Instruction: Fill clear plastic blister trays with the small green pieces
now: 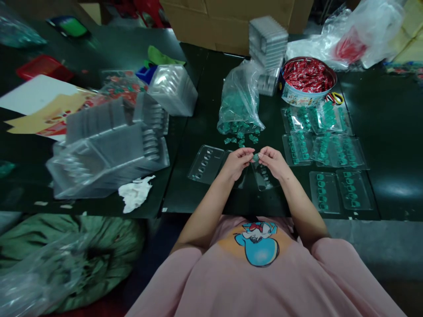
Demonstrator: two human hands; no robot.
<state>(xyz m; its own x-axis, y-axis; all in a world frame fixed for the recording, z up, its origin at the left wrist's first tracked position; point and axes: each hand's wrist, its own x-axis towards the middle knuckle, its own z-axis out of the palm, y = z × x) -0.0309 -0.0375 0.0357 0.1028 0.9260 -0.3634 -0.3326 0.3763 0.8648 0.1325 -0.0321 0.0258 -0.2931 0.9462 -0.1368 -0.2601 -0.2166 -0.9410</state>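
Note:
Between the fingertips of my left hand [238,163] and my right hand [272,162] is a small green translucent piece [255,157]; both hands pinch it. Its exact kind is too small to make out. Under my right hand lies a clear plastic blister tray [264,178] with a row of hollows. To the left rests another clear blister tray [206,164], and a further one is partly covered by my left hand. Just beyond my hands, loose green pieces [241,135] spill from the mouth of a clear plastic bag [240,94].
Blister trays filled with green pieces [322,191] lie at right. Behind them stand a round tin [302,97] of red packets and scissors [335,98]. Stacked clear trays [109,154] and a crumpled white tissue [135,193] are at left. A cardboard box [228,26] borders the back.

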